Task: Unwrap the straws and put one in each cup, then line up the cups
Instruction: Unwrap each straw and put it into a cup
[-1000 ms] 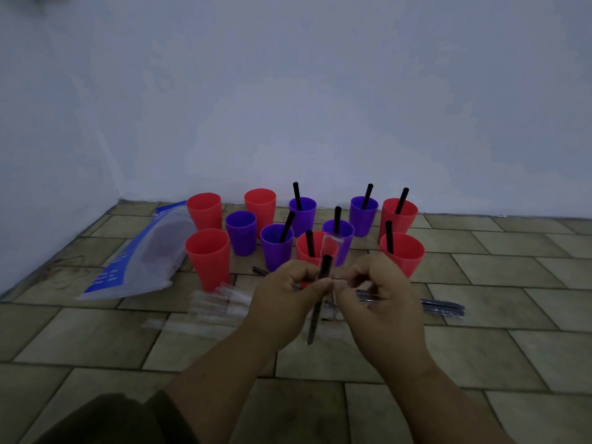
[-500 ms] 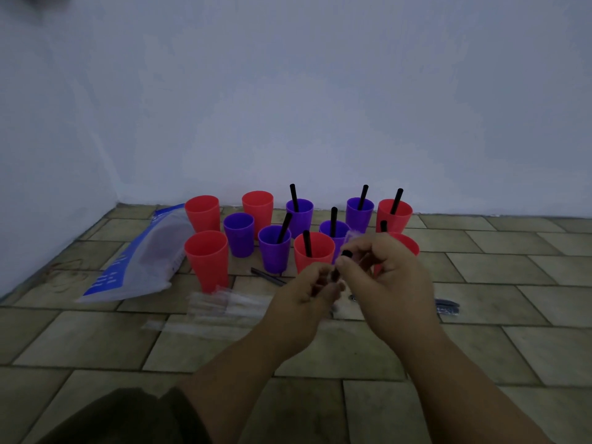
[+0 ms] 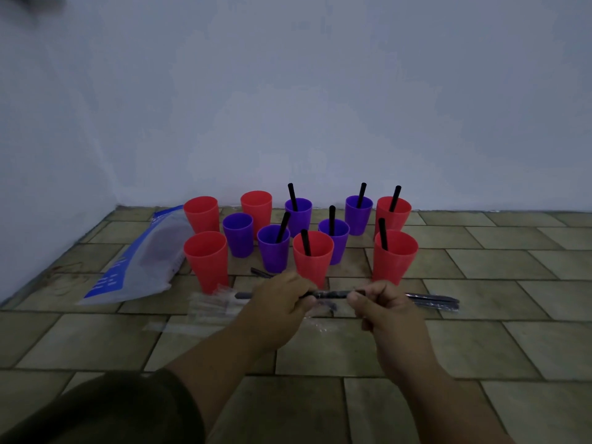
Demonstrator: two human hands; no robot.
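**While seven cups have straws, the eighth straw is mid-unwrap**

Step in hand: unwrapping. Left hand and right hand both pinch one black straw, held level between them. Fingers on both sides are curled tight round the shaft. The stretch between the two grips looks glossy, so I read the sleeve as partly on. A dark end pokes out past the left fingers. Thin clear film sits just under the grip; can't tell if it's attached to the straw or lying on the floor.

Beyond the fingers: eleven cups in a loose cluster, not a line. Seven hold straws. Four are empty, all beyond and left of the left fingers: near red cup, two far red cups, one purple cup.

Just right of the right fingers: bundle of wrapped straws on the floor. Just left of the left fingers: spent wrappers. One stray dark straw lies just beyond the left fingers; wrapped or bare, can't tell. Blue-and-white bag is further left.

Next move, my call:
- Strip the rest of the sleeve off one end. One hand has to let go while the other keeps the straw.
- Drop the sleeve on the wrapper pile.
- Carry the straw forward and left to an empty cup. The near red cup looks like the shortest reach.
- Lower it in, don't poke the rim. These cups look light and would probably tip.

After this one, three cups remain. Line-up not started.
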